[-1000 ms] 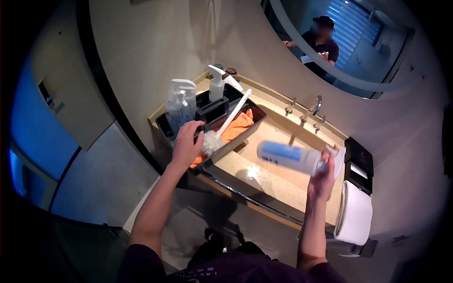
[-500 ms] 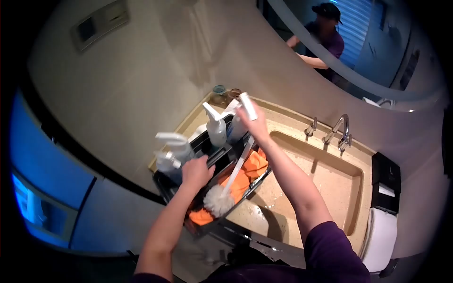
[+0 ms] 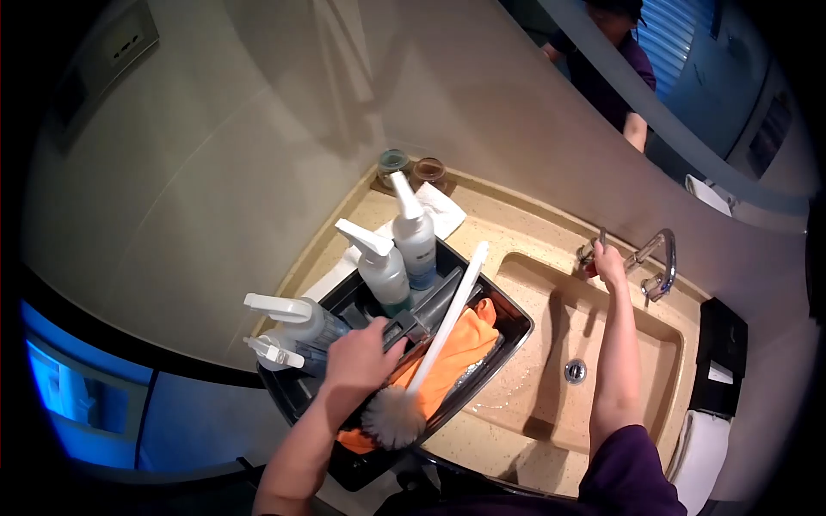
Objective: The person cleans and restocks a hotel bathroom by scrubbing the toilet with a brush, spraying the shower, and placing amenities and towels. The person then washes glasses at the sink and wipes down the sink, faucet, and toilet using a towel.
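My left hand (image 3: 366,354) is closed round the middle handle of a black caddy (image 3: 503,353) on the counter's left part. Several white-topped spray bottles stand in it, among them one with blue liquid (image 3: 416,245) and one with green (image 3: 383,275). An orange cloth (image 3: 460,348) lies in the front compartment, with a white round brush (image 3: 394,419) slanting across it, handle up. At the back of the sink, my right hand (image 3: 607,263) has its fingers closed on the left faucet handle (image 3: 588,249), left of the chrome spout (image 3: 667,258).
The beige sink (image 3: 542,344) has a round drain (image 3: 576,371). Two glasses (image 3: 393,163) stand in the back corner, near a white towel (image 3: 440,209). On the right are a black holder (image 3: 721,344) and a folded white towel (image 3: 701,456). A mirror hangs above.
My right hand has let go of the spray bottle, which now stands in the caddy, and has moved right to the faucet handle. My left hand still holds the caddy's handle. The view has shifted.
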{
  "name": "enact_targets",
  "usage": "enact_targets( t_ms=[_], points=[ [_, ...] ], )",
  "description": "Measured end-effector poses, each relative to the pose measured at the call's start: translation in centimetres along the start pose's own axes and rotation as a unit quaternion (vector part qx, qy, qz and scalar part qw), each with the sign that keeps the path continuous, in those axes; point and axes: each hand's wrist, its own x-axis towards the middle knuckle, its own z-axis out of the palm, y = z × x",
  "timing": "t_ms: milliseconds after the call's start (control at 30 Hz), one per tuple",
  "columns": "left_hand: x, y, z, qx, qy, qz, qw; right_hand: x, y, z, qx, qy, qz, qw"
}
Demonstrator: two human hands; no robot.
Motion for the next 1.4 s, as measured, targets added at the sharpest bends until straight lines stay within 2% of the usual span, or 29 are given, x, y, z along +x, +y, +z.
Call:
enact_targets(
  t_ms=[67, 100, 133, 200, 233, 267, 333, 433, 467, 533, 600, 633, 733, 800, 867, 967, 1000, 1100, 1133, 1200, 1333, 1400],
  points=[
    [0.6, 0.1, 0.3, 0.029, -0.015, -0.004, 0.999, 1.2, 1.2, 0.8, 0.079, 0.003, 0.004, 0.997],
    [0.4, -0.1, 0.1, 0.02, -0.033, -0.01, 0.999, 1.5, 1.1, 1.4, 0.076, 0.02, 0.018, 0.997],
    [0.0, 0.0, 0.1, 0.017, -0.026, -0.019, 0.999, 1.5, 1.3, 1.7, 0.129, 0.01, 0.047, 0.99],
    [-1.0, -0.4, 0.0, -0.009, -0.028, -0.013, 0.999, 2.6, 1.8, 4.2, 0.04, 0.128, 0.017, 0.991],
    [-2.0, -0.7, -0.3, -0.015, -0.029, -0.004, 0.999, 3.7, 2.0, 5.1, -0.029, 0.166, 0.042, 0.985],
    [-2.9, -1.3, -0.4, -0.029, -0.039, -0.009, 0.999, 3.9, 1.5, 5.5, 0.048, 0.146, 0.088, 0.984],
    [-6.0, -2.2, -0.6, 0.026, -0.002, 0.009, 1.0, 3.3, 0.0, 6.1, 0.202, 0.098, 0.175, 0.959],
    [-11.4, -5.0, -1.1, 0.032, 0.003, 0.022, 0.999, 1.2, -0.7, 6.5, 0.463, -0.009, 0.211, 0.861],
    [-12.9, -5.8, -1.4, 0.044, -0.038, -0.019, 0.998, -0.3, -1.5, 6.6, 0.52, -0.039, 0.217, 0.825],
    [-16.0, -8.2, -2.4, 0.039, -0.053, -0.02, 0.998, -8.3, -6.8, 6.3, 0.575, -0.086, 0.204, 0.787],
    [-19.1, -11.3, -3.2, -0.004, -0.07, -0.051, 0.996, -15.5, -8.8, 6.7, 0.536, -0.207, 0.104, 0.812],
    [-20.9, -12.9, -3.7, -0.024, -0.077, -0.067, 0.994, -19.6, -9.7, 7.2, 0.521, -0.232, 0.08, 0.818],
    [-26.6, -20.6, -2.3, -0.038, 0.019, -0.031, 0.999, -32.4, -12.8, 10.0, 0.498, -0.308, 0.047, 0.809],
    [-29.1, -23.6, -4.4, -0.062, -0.025, -0.128, 0.99, -39.9, -14.8, 13.6, 0.445, -0.34, 0.081, 0.825],
    [-31.9, -27.1, -6.5, -0.057, -0.03, -0.181, 0.981, -46.7, -18.4, 17.2, 0.425, -0.42, 0.095, 0.796],
    [-36.1, -32.6, -9.0, -0.062, 0.027, -0.234, 0.97, -53.5, -23.4, 23.2, 0.389, -0.514, 0.063, 0.762],
    [-37.3, -34.0, -10.5, -0.052, 0.037, -0.247, 0.967, -56.1, -26.0, 24.7, 0.381, -0.511, 0.002, 0.77],
    [-39.9, -38.4, -12.2, -0.043, 0.065, -0.296, 0.952, -60.5, -33.5, 28.0, 0.253, -0.542, -0.157, 0.785],
    [-40.6, -40.0, -12.5, -0.037, 0.085, -0.306, 0.947, -61.4, -34.5, 30.3, 0.228, -0.544, -0.171, 0.789],
    [-41.5, -43.6, -13.1, -0.041, 0.1, -0.325, 0.939, -63.3, -37.1, 33.9, 0.125, -0.511, -0.254, 0.811],
    [-39.5, -49.9, -12.3, -0.047, 0.118, -0.355, 0.926, -62.2, -40.6, 41.9, 0.147, -0.595, -0.165, 0.773],
    [-38.7, -53.4, -13.2, -0.017, 0.135, -0.366, 0.921, -62.0, -43.7, 46.0, 0.126, -0.629, -0.217, 0.736]
  ],
)
